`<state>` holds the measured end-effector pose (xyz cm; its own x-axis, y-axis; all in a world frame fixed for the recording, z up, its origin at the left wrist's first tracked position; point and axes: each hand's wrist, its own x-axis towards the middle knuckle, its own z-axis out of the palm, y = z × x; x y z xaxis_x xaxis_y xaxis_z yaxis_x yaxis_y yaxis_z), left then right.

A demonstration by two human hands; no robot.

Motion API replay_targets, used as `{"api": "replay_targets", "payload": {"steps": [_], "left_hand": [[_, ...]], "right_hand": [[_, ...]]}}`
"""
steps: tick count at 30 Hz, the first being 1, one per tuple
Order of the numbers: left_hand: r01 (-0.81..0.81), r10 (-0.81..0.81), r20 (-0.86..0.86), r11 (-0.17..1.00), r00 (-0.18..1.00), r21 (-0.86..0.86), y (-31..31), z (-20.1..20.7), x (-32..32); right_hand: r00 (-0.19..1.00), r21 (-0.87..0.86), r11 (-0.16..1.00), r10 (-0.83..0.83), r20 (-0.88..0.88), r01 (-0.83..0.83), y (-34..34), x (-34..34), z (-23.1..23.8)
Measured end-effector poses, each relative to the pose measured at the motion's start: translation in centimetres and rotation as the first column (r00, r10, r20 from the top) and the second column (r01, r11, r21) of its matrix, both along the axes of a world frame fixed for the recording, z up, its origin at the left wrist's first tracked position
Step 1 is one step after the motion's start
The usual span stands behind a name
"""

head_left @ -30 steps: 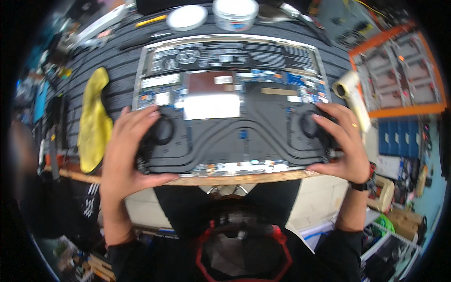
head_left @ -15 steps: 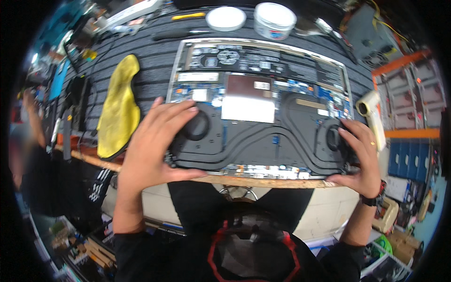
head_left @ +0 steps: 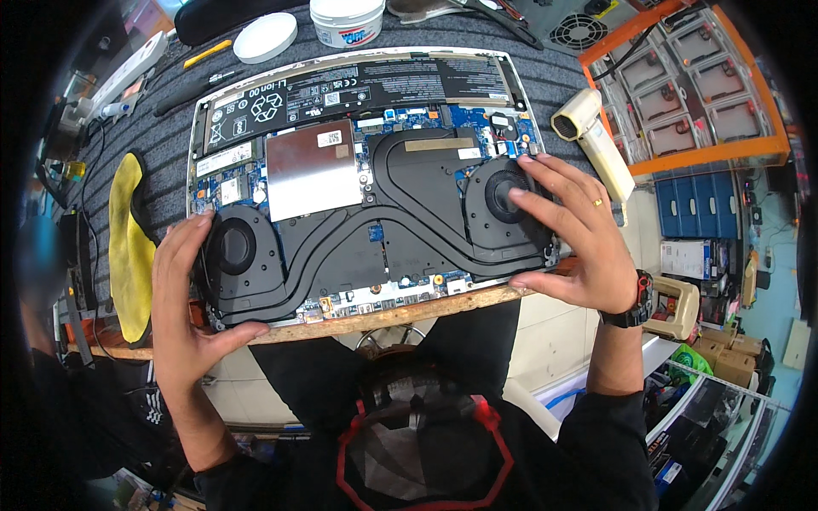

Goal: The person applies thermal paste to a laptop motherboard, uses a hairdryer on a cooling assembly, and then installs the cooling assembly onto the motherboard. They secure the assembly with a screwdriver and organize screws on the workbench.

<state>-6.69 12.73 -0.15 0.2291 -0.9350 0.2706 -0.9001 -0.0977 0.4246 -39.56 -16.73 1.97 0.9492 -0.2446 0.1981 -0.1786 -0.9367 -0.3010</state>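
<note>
A laptop (head_left: 417, 247) lies with its inside uncovered, its near edge along the wooden table edge. A black battery (head_left: 341, 89), a shiny metal plate (head_left: 315, 170), a left fan (head_left: 236, 247) and a right fan (head_left: 503, 198) show in it, with dark heat pipes running between the fans. My left hand (head_left: 181, 294) holds the near left corner, fingers along the side and thumb at the front edge. Over the near right corner, my right hand (head_left: 588, 243) grips with its fingertips on the right fan and its thumb at the front edge.
A yellow cloth (head_left: 132, 247) lies left of the laptop. Behind it are a screwdriver (head_left: 192, 95), a yellow stick (head_left: 207, 54), a white lid (head_left: 265, 38) and a white tub (head_left: 347, 24). A cream handheld blower (head_left: 596, 145) and an orange-framed organizer (head_left: 682, 94) stand at right.
The view has shifted, so the laptop appears further left and sharper. My left fingers have moved off the left fan to the laptop's side; my right fingers reach further over the right fan.
</note>
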Motion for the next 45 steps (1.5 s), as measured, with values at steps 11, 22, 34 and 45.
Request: {"api": "replay_targets", "payload": {"steps": [11, 22, 34, 45], "left_hand": [[0.206, -0.214, 0.172, 0.976, 0.962, 0.064, 0.6, 1.1, -1.5], [0.249, -0.26, 0.142, 0.964, 0.955, 0.088, 0.2, 1.4, -2.2], [0.204, -0.205, 0.082, 0.979, 0.975, 0.018, -0.2, 1.4, -2.7], [0.214, -0.211, 0.037, 0.972, 0.977, -0.1, -0.9, 1.3, -2.9]], "right_hand": [[0.991, -0.048, 0.99, 0.131, 0.015, -0.13, 2.4, 0.3, 0.2], [0.99, -0.097, 0.985, 0.14, -0.02, -0.142, 4.3, 2.8, 0.3], [0.993, -0.149, 0.982, 0.118, 0.006, -0.116, 5.7, 5.4, 1.5], [0.984, -0.176, 0.975, 0.152, 0.095, -0.133, 6.6, 7.7, 0.9]]}}
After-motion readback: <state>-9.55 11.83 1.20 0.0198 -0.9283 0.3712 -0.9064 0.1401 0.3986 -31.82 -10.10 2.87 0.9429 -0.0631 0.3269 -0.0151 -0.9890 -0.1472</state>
